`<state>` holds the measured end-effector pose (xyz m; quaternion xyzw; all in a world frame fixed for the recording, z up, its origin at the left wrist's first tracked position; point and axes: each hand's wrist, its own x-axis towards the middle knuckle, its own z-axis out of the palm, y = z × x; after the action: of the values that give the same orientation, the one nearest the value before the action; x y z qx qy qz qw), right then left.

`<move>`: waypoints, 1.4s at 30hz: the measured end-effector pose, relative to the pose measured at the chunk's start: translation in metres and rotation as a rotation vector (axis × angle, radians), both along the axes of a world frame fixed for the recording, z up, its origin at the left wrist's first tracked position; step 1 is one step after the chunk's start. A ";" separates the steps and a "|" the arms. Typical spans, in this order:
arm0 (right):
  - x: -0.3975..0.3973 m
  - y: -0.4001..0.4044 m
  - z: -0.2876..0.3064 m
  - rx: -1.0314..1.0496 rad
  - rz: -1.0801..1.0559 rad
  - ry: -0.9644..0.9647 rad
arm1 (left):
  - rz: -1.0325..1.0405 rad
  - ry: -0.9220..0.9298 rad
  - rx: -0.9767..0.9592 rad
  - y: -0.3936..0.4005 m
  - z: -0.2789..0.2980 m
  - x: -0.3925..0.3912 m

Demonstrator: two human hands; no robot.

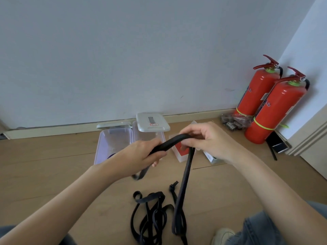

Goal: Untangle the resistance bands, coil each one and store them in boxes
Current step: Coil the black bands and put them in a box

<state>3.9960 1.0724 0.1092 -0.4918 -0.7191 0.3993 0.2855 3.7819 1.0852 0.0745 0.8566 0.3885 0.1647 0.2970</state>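
Note:
A black resistance band (172, 142) is stretched between both hands above the floor. My left hand (141, 154) grips one part of it, with a short loop hanging below the fist. My right hand (205, 140) pinches the band higher up, and a long doubled length (183, 190) hangs from it down to the floor. A tangle of more black bands (152, 218) lies on the wooden floor in front of me. Two clear plastic boxes stand by the wall: an open one (113, 144) on the left and one (150, 135) with a grey lid resting across its top.
A red and white box (178, 152) and another small box (211, 157) lie behind my hands. Two red fire extinguishers (265, 105) stand in the right corner beside a bag of dark items (233, 121). My jeans-clad knees and a shoe (223, 235) are at the bottom.

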 end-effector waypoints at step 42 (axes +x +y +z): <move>0.010 0.013 -0.011 0.302 -0.370 -0.053 | 0.398 -0.061 -0.299 0.017 -0.010 -0.021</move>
<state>4.0060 1.0855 0.0984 -0.5773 -0.6755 0.2150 0.4052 3.7614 1.1026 0.0640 0.7045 0.5603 0.1864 0.3938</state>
